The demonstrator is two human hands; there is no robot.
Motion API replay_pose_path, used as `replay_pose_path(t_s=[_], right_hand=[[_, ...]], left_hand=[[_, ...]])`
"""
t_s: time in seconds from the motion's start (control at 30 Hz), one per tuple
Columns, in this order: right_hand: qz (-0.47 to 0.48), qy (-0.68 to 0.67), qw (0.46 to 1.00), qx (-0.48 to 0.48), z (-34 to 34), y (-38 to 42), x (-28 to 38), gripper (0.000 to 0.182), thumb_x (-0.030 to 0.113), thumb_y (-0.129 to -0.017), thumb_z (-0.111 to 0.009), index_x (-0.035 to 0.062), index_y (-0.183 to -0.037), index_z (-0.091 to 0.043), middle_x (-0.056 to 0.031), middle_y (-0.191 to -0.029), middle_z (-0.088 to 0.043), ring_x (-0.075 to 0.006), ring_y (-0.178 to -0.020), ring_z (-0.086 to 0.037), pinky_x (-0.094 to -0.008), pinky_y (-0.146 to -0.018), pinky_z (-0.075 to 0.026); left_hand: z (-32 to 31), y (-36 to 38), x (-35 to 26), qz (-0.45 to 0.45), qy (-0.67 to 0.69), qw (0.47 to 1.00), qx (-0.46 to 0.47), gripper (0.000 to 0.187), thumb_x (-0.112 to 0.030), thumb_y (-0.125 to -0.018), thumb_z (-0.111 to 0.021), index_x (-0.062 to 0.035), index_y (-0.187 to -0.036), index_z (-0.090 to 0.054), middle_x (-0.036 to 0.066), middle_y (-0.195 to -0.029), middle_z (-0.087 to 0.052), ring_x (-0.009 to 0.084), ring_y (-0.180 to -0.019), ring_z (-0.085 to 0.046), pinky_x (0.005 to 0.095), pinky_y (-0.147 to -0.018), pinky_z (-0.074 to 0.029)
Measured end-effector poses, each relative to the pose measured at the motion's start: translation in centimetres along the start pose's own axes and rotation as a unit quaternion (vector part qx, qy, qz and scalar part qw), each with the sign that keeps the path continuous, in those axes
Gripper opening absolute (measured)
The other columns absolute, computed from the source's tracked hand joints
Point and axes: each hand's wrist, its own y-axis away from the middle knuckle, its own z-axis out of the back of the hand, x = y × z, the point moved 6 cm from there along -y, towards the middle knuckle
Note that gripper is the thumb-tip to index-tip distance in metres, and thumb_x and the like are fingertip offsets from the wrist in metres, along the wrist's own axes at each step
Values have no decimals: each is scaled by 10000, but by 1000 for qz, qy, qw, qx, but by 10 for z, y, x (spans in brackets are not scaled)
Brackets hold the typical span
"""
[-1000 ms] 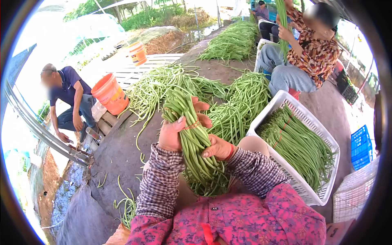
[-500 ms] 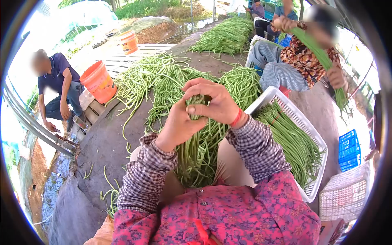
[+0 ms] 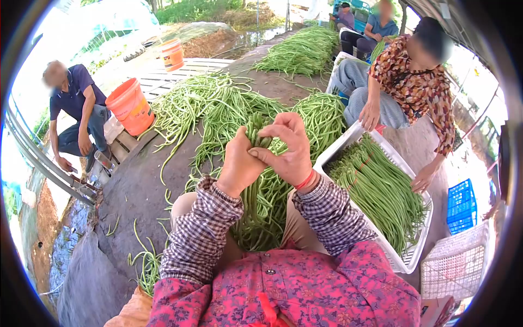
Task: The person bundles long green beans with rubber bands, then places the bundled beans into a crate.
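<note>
My left hand (image 3: 239, 163) is wrapped round a bundle of long beans (image 3: 250, 204), whose trimmed-looking ends poke up above the fist while the rest hangs down between my knees. Against those upper ends, my right hand (image 3: 289, 148) is curled, thumb and fingertips pressing on the beans. A red band circles my right wrist. Just beyond both hands lies a heap of loose long beans (image 3: 327, 120).
On my right, a white crate (image 3: 400, 267) holds tied long beans (image 3: 376, 188); a co-worker (image 3: 408, 71) has both hands at it. Blue (image 3: 462, 207) and white baskets (image 3: 455, 261) stand farther right. An orange bucket (image 3: 131, 111) and another person (image 3: 81, 103) are at left.
The co-worker at right has lowered a raised bundle into the white crate, which looks fuller. My right hand's fingers have drawn back from round the top of my bundle to its near side.
</note>
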Motion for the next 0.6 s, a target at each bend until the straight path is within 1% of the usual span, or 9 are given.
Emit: replay_pose_path(t_s=[0.1, 0.2, 0.23, 0.3, 0.37, 0.43, 0.5, 0.53, 0.6], right_hand=[[37, -3, 999, 10, -1, -1, 0, 204, 39, -675, -751, 45, -832, -621, -69, -938, -517, -172, -825, -524, -292, -707, -450], [77, 44, 996, -21, 1, -3, -11, 148, 79, -734, -739, 35, -813, -622, -43, -856, -546, -136, -757, -526, -275, -662, -444], [-57, -49, 995, -65, 8, -5, -28, 134, 88, -758, -726, 29, -818, -621, -30, -829, -553, -122, -730, -523, -265, -655, -443], [-317, -230, 909, -143, 11, 2, -60, 121, 107, -806, -700, 19, -826, -619, -5, -776, -566, -95, -674, -516, -245, -640, -442], [-361, -115, 923, 66, 15, -2, -69, 121, 107, -836, -671, 10, -876, -609, 13, -765, -576, -78, -658, -520, -224, -643, -447], [-337, -117, 923, 144, 10, -2, -68, 149, 128, -836, -675, 7, -894, -611, 19, -737, -583, -71, -642, -534, -212, -633, -456], [-257, -241, 931, 97, 3, 5, -55, 199, 171, -806, -714, 8, -880, -625, 14, -692, -588, -73, -624, -559, -211, -610, -471], [-249, -264, 930, 60, 1, 6, -49, 185, 152, -787, -725, 3, -844, -633, -11, -742, -606, -95, -669, -583, -222, -622, -474], [-174, -191, 963, 72, 0, 3, -35, 172, 123, -765, -733, 0, -836, -636, -27, -778, -610, -108, -692, -588, -231, -624, -476]], left_hand=[[0, 2, -6, 10, -49, 998, 24, 446, -75, -647, -694, 58, -1013, -476, 187, -871, -622, 246, -808, -635, 327, -696, -498], [-2, -2, 13, -24, -90, 995, 37, 472, -78, -633, -710, 58, -1022, -481, 177, -895, -616, 234, -817, -621, 326, -722, -495], [-5, -2, 19, -17, -33, 998, 46, 481, -79, -630, -713, 59, -1029, -482, 170, -895, -616, 230, -815, -616, 324, -731, -492], [-9, -2, 28, -2, 80, 995, 59, 499, -81, -625, -718, 59, -1043, -484, 157, -894, -617, 223, -810, -605, 321, -748, -486], [-7, 2, 32, 22, 90, 994, 56, 498, -55, -632, -710, 43, -1068, -488, 91, -905, -605, 170, -810, -573, 301, -759, -472], [-3, 5, 28, 39, 115, 992, 42, 511, -6, -647, -694, 21, -1114, -489, 26, -925, -583, 113, -820, -538, 264, -765, -458], [4, 7, 13, 15, 73, 997, 19, 452, -46, -658, -688, 39, -1055, -489, 102, -877, -611, 202, -786, -590, 316, -732, -473], [6, 7, 8, 4, 53, 999, 9, 427, -66, -663, -686, 48, -1025, -489, 140, -853, -626, 246, -769, -615, 341, -715, -481], [5, 9, 2, -36, 24, 999, -3, 403, -49, -682, -663, 49, -1030, -485, 164, -840, -625, 284, -756, -622, 344, -698, -483]])
